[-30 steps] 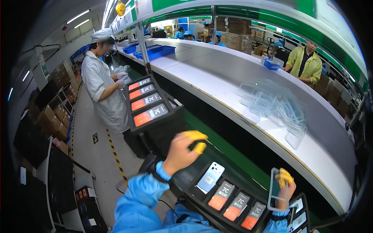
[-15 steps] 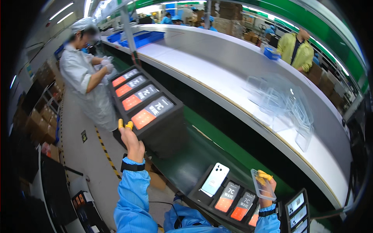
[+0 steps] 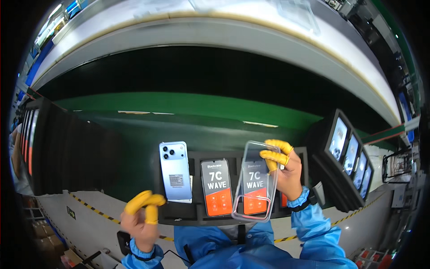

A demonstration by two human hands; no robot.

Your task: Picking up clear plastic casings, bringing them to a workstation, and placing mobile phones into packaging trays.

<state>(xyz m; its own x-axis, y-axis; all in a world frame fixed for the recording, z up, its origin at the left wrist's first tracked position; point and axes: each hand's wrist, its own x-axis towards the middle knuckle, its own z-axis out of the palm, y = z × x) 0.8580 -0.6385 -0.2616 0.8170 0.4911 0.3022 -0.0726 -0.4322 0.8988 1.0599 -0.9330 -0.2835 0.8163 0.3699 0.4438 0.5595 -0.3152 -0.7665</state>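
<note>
Yellow finger cots cover fingertips on both my hands. My right hand (image 3: 286, 172) grips a clear phone case (image 3: 274, 190) by its upper right edge. The case hangs over a phone with a dark and orange front (image 3: 251, 179), which shows through it. My left hand (image 3: 144, 217) is empty, its fingers loosely bent and apart, just left of the black tray (image 3: 197, 217). At the tray's left end, a light blue phone (image 3: 176, 170) lies back up, slightly tilted, with a label on it. Beside it lies another phone with a dark and orange front (image 3: 216, 188).
A tall stack of black trays (image 3: 71, 152) stands on the left of the dark green belt (image 3: 143, 130). Another black tray stack (image 3: 331, 166), topped with phones, leans at the right. Beyond runs a white bench (image 3: 215, 31) with clear cases (image 3: 295, 15) on it.
My view has swung down and right to the tray. My left hand has come away from the tray stack to the near tray. My right hand holds the clear case over the phones.
</note>
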